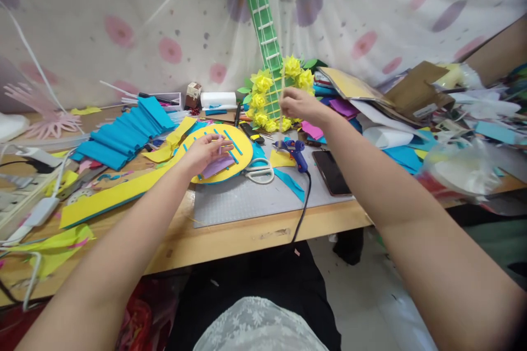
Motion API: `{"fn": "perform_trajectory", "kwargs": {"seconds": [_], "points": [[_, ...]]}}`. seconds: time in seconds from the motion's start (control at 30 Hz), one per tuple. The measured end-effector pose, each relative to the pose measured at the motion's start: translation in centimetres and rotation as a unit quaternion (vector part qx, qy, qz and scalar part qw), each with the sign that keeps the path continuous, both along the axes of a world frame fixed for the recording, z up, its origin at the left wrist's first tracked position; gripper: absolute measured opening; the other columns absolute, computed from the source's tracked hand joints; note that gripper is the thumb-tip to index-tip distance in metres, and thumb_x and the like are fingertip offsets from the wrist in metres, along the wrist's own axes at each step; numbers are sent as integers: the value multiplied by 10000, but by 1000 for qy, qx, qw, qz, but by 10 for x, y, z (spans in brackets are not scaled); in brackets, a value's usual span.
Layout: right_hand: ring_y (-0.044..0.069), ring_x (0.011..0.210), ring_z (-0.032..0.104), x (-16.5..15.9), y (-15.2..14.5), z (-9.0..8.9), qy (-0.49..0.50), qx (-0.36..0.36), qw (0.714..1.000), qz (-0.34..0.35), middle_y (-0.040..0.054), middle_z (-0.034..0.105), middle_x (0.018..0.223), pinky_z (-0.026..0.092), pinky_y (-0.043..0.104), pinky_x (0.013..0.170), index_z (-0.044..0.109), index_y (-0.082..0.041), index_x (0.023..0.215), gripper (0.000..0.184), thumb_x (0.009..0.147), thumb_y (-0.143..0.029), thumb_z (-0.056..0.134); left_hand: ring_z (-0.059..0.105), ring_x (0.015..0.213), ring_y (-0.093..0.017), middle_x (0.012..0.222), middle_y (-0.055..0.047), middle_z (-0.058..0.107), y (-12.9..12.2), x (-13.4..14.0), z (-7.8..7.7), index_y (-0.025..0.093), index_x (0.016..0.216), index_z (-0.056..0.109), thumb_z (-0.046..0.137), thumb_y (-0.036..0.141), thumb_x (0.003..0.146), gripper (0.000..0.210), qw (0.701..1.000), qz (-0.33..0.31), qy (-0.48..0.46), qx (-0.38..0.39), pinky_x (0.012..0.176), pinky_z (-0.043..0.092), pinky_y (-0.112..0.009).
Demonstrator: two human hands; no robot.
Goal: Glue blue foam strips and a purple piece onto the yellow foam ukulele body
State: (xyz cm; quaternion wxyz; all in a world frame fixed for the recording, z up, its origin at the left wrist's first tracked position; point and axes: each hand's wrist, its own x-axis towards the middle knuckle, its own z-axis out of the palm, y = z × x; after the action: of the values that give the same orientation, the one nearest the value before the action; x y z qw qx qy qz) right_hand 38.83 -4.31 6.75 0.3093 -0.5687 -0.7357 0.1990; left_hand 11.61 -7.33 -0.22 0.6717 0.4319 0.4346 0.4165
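My left hand (206, 152) is over a round yellow board (244, 145) with blue strips across its face and a long yellow neck to the left. Its fingers are bent around a piece of purple paper (217, 165), partly hidden by the hand. Raised above the mat, my right hand (300, 105) pinches a thin pale stick (281, 123), held upright. The stick's lower end is close to the nozzle of a blue glue gun (297, 154). White-handled scissors (260, 173) lie between the board and the glue gun.
A green guitar shape (263, 22) with yellow paper flowers leans at the back. Pleated blue paper (125, 134) lies left. A phone (331, 173) rests on the grey cutting mat (242, 205). Cardboard (415, 88) and paper scraps pile up right. The glue gun's cord (303, 214) crosses the table edge.
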Motion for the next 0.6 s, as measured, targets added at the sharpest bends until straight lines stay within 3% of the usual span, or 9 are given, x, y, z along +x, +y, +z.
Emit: {"fn": "perform_trajectory", "kwargs": {"seconds": [0.1, 0.23, 0.43, 0.6], "points": [[72, 472, 405, -58, -9, -4, 159, -40, 980, 112, -41, 445, 553, 311, 177, 427, 445, -179, 757, 38, 780, -185, 415, 657, 826, -167, 881, -90, 677, -8, 7, 0, 135, 845, 539, 573, 189, 796, 80, 1000, -24, 2, 5, 776, 517, -340], [56, 414, 361, -104, -20, -21, 249, -84, 955, 139, -60, 433, 507, 265, 153, 376, 402, -189, 738, 80, 754, -112, 389, 661, 832, -180, 882, -105, 683, -18, 5, 2, 124, 895, 563, 570, 205, 803, 123, 998, -70, 4, 8, 784, 524, -357], [51, 381, 360, -106, -29, -47, 319, -111, 935, 106, -69, 477, 501, 252, 145, 350, 379, -198, 748, 94, 745, -104, 372, 663, 852, -187, 950, -128, 678, -37, -2, -1, 112, 910, 609, 596, 212, 786, 160, 994, -104, 7, 17, 774, 533, -316], [47, 381, 388, -105, -34, -55, 338, -115, 927, 112, -77, 481, 501, 265, 139, 358, 385, -198, 761, 62, 757, -137, 391, 666, 834, -186, 938, -128, 679, -44, 0, -2, 109, 923, 613, 603, 227, 785, 182, 993, -119, 19, 19, 742, 546, -303]]}}
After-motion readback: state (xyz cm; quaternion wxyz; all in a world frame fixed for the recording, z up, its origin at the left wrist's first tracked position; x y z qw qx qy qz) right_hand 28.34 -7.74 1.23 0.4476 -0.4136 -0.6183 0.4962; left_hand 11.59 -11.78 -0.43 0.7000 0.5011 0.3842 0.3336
